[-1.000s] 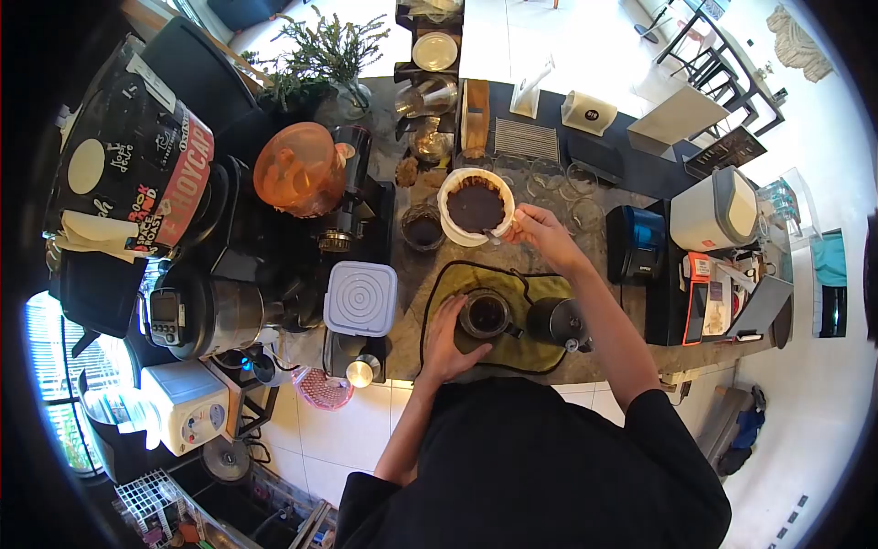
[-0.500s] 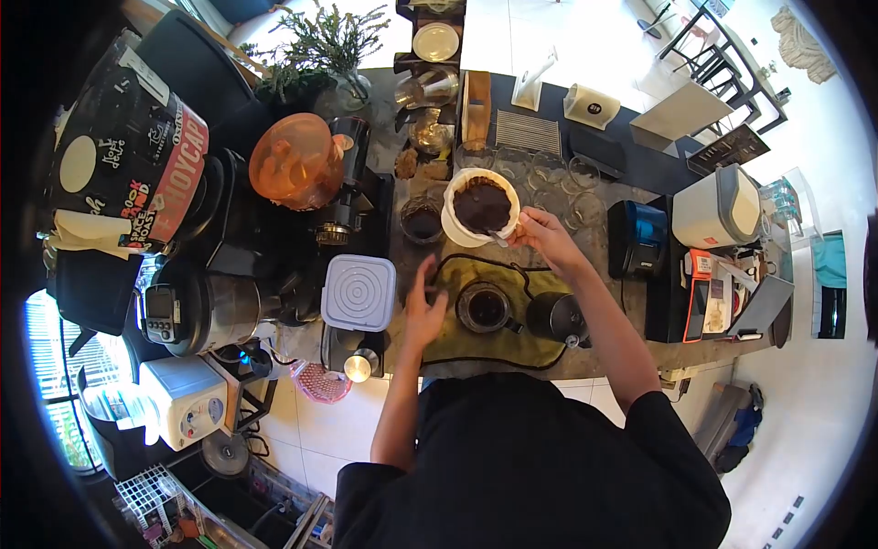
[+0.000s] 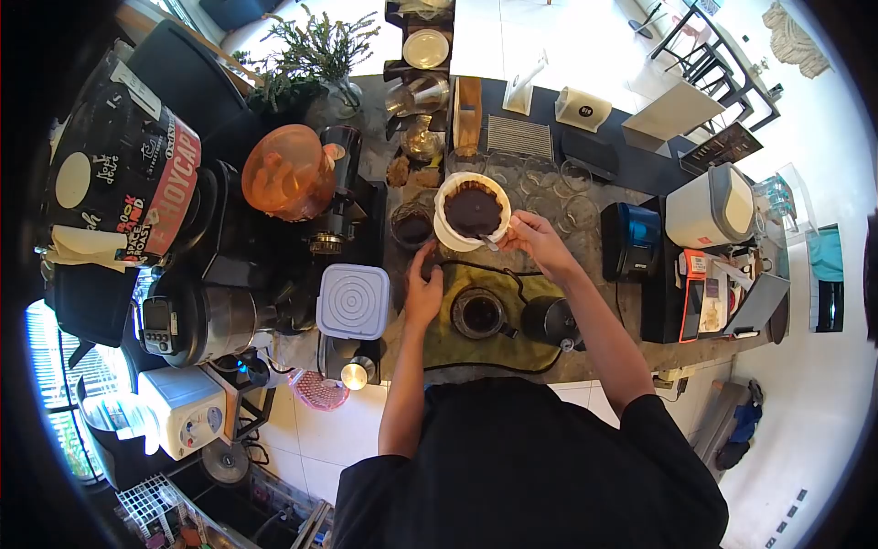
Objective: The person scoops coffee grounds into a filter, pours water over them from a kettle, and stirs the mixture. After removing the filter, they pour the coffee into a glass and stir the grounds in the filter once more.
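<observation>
— One white dripper (image 3: 472, 210), filter paper inside, full of dark wet grounds. Where is it?

— Above the counter, over the green cloth (image 3: 498, 320).

— Around it?

— Glass server (image 3: 479, 312) and black kettle (image 3: 551, 320) on the cloth, small glass (image 3: 412, 225) just left.

— Hands?

— Right hand (image 3: 535, 242) pinches the dripper's rim; left hand (image 3: 424, 289) below the small glass, fingers curled, grip unclear.

My black short-sleeved cotton shirt (image 3: 530, 457), plain (no print visible); my left hand (image 3: 422, 291) and right hand (image 3: 535, 242) bare, forearms uncovered.
</observation>
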The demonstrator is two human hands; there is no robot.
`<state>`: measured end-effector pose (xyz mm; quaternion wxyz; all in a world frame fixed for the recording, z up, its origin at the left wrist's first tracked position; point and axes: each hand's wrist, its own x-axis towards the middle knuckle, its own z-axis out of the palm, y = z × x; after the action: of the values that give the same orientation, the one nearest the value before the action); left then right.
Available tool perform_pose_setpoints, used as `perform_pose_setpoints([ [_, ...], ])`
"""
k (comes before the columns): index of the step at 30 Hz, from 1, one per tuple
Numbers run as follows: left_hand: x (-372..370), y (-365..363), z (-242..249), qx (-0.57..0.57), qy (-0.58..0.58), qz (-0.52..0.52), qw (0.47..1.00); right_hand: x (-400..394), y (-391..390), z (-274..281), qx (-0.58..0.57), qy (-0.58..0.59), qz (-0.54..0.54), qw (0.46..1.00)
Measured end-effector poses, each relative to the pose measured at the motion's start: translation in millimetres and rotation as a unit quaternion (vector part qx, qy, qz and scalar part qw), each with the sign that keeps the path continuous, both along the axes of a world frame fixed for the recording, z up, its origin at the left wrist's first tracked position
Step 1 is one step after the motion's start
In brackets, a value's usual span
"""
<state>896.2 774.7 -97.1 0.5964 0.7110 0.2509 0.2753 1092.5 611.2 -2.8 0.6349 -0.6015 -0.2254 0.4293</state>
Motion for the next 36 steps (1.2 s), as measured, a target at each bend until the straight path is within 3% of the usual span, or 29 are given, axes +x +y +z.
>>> perform_pose_setpoints([
  [11, -2, -2, 2, 0.041, 0.033, 0.065, 0.996, -4, 9, 5, -0.007, -0.025, -0.012, 1.000],
  [17, -36, -9, 25, -0.049, 0.078, -0.040, 0.995, -1, 14, 6, -0.033, -0.048, -0.002, 0.998],
  [19, -52, -15, 51, 0.078, 0.104, -0.143, 0.981, -5, 14, 13, -0.045, -0.050, 0.001, 0.998],
  [22, -66, -29, 69, 0.066, 0.117, -0.226, 0.965, -20, 9, 19, -0.068, -0.048, -0.042, 0.996],
  [24, -66, -36, 63, 0.055, 0.111, -0.235, 0.964, -33, -1, 20, -0.086, -0.158, -0.139, 0.974],
  [27, -63, -41, 54, 0.062, 0.112, -0.236, 0.963, -57, -30, 29, -0.041, -0.207, -0.166, 0.963],
  [31, -53, -48, 38, 0.050, 0.083, -0.199, 0.975, -99, -65, 41, -0.008, -0.219, -0.192, 0.957],
  [36, -48, -54, 17, 0.038, 0.050, -0.184, 0.981, -144, -90, 61, -0.045, -0.299, -0.147, 0.942],
])
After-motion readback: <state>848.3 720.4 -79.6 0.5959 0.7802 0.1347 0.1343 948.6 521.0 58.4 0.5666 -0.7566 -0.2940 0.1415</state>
